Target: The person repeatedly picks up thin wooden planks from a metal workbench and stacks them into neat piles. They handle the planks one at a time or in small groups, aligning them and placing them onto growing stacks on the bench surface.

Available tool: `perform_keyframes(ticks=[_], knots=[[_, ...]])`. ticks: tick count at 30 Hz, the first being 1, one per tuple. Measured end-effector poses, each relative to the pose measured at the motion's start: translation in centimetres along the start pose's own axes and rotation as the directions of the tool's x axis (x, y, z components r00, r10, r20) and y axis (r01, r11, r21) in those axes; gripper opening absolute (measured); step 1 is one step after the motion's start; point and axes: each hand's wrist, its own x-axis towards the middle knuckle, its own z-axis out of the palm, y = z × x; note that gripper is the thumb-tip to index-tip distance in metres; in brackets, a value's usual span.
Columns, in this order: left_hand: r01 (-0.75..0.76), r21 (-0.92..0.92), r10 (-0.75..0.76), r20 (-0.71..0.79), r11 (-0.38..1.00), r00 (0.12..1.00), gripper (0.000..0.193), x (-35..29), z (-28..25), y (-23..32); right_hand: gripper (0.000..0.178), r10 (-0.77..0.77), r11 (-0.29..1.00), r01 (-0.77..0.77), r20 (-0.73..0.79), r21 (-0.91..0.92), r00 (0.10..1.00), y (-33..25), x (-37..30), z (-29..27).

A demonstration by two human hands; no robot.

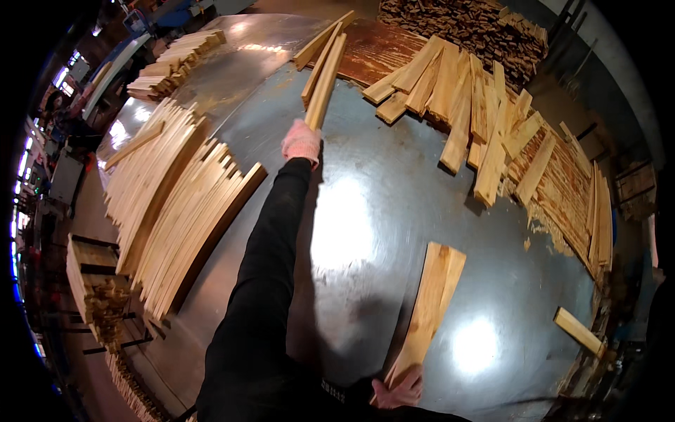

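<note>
My left hand [302, 143], in a pink glove, reaches far forward and closes round the near end of a narrow wooden strip [328, 81]. Just left of that strip lies another narrow strip [318, 76], with a third piece [325, 40] angled behind it. Close to my body, my right hand [401, 390] grips the near end of a wider wooden board [430, 299] that points away from me over the metal tabletop [351, 295]. Its thumb shows on the board's left side, while part of the hand is cut off by the lower edge.
Rows of stacked strips [200, 221] stand on the left, with a smaller pile [176, 63] behind. Loose boards [460, 105] lie scattered at the far right near a worn brown panel [555, 183]. A short block [579, 332] rests by the right edge; a large wood stack [464, 32] stands beyond.
</note>
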Motion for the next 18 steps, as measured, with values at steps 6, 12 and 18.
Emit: perform_keyframes(ticks=[6, 12, 18], knots=[[-0.186, -0.283, 0.021, -0.501, 0.941, 0.865, 0.045, 7.1, 1.8, 2.1, 0.050, 0.076, 0.990, -0.066, -0.081, 0.125, 0.994, -3.5, 3.5, 2.0], [-0.817, -0.354, 0.881, 0.042, 0.454, 0.471, 0.036, -19.7, -0.2, -5.3, 0.066, -0.089, 0.506, -0.423, 0.534, 0.751, 0.841, -3.8, 6.9, -3.6], [0.820, -0.348, 0.469, 0.876, 0.454, 0.112, 0.061, -45.7, -4.0, -10.4, 0.045, -0.357, -0.277, -0.566, 0.464, 0.776, 0.811, -2.2, 9.1, 3.1]])
